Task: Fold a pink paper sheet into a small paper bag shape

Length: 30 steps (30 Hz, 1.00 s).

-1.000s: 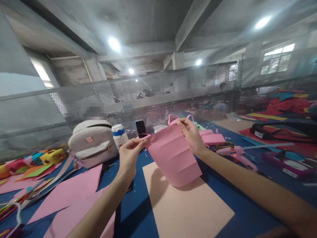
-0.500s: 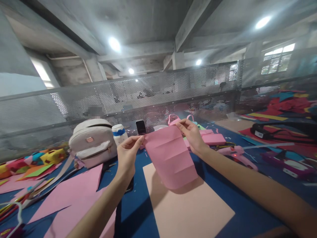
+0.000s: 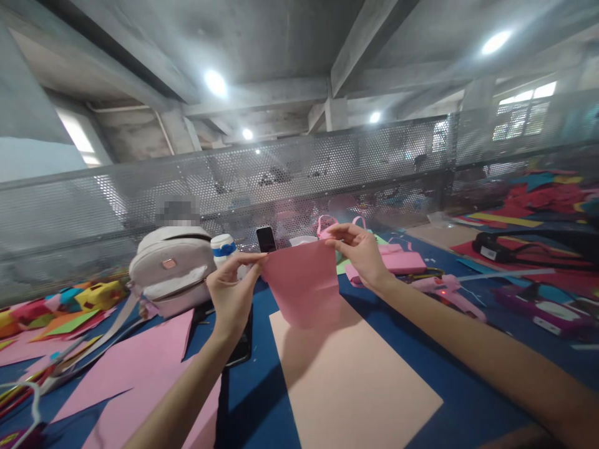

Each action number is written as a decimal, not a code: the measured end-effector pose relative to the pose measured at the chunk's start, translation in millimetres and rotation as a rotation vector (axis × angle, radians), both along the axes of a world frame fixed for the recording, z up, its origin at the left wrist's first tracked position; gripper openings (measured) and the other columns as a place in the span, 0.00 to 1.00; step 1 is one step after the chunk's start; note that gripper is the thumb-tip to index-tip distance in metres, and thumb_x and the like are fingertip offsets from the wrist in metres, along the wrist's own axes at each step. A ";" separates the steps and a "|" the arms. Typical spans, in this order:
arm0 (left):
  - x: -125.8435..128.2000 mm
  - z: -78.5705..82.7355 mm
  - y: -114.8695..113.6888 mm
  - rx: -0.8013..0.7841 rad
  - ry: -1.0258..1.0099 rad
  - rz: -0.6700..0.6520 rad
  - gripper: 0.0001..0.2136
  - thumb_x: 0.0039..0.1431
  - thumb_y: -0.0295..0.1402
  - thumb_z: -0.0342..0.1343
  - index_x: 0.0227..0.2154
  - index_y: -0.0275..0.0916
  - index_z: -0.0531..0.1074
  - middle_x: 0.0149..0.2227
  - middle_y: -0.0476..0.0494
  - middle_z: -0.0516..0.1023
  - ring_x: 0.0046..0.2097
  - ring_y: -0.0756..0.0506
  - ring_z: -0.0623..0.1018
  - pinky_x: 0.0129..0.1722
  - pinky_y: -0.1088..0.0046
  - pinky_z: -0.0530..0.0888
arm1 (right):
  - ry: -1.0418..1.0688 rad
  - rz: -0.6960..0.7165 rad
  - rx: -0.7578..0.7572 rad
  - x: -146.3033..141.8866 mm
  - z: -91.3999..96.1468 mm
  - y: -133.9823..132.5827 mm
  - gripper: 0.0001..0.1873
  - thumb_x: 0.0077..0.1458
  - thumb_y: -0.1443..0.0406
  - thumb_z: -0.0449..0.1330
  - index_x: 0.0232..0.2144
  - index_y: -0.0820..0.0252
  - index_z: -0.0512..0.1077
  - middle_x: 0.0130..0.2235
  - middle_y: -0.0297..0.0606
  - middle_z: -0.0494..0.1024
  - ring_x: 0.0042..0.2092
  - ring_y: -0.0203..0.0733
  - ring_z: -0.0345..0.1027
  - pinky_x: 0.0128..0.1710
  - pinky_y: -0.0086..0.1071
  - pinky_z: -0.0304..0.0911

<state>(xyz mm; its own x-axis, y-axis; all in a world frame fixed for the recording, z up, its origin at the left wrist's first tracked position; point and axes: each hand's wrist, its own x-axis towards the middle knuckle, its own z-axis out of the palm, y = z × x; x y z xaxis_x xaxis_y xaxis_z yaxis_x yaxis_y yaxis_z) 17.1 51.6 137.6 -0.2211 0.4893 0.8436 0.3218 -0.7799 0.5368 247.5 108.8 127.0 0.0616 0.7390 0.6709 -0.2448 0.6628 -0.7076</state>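
Note:
A creased pink sheet of paper [image 3: 304,284] hangs upright between my two hands. My left hand [image 3: 234,287] pinches its upper left corner between thumb and fingers. At the upper right corner, my right hand [image 3: 360,252] grips it the same way. Below the hanging sheet, a larger peach sheet of paper [image 3: 355,380] lies flat on the blue table [image 3: 257,399], partly in shadow. Beyond my right hand sit pink paper pieces [image 3: 402,262], one with a loop handle.
Left are a white backpack [image 3: 171,271], a bottle [image 3: 223,246] and pink sheets [image 3: 131,349]. A phone [image 3: 266,239] leans at the back. On the right lie a pink glue gun [image 3: 449,293], a purple device [image 3: 547,312] and black straps [image 3: 528,246]. Mesh panels [image 3: 299,181] bound the table.
The pink sheet has swung to hang more steeply, its lower edge moving away from me. Both hands shifted slightly left, still holding its upper corners.

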 end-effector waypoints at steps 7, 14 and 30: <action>0.6 -2.6 3.2 -0.076 -0.063 -0.051 0.02 0.51 0.30 0.66 0.30 0.43 0.81 0.28 0.50 0.81 0.32 0.51 0.76 0.34 0.78 0.72 | -0.002 -0.001 -0.003 -0.2 0.3 -0.9 0.14 0.41 0.59 0.72 0.32 0.56 0.77 0.34 0.36 0.79 0.36 0.40 0.72 0.40 0.36 0.68; 1.4 -2.6 4.5 -0.114 -0.109 -0.075 0.03 0.49 0.31 0.67 0.29 0.42 0.81 0.29 0.49 0.81 0.32 0.51 0.76 0.33 0.78 0.72 | -0.003 -0.009 -0.013 -0.2 0.5 -1.0 0.15 0.40 0.58 0.72 0.31 0.56 0.77 0.34 0.37 0.80 0.36 0.40 0.72 0.39 0.36 0.68; 7.4 -3.0 2.9 -0.284 -0.145 -0.146 0.07 0.45 0.34 0.68 0.29 0.38 0.80 0.29 0.46 0.82 0.30 0.48 0.78 0.30 0.76 0.75 | 0.018 0.037 -0.056 -0.3 -1.3 1.2 0.12 0.40 0.61 0.72 0.29 0.56 0.78 0.31 0.34 0.79 0.35 0.39 0.72 0.39 0.35 0.67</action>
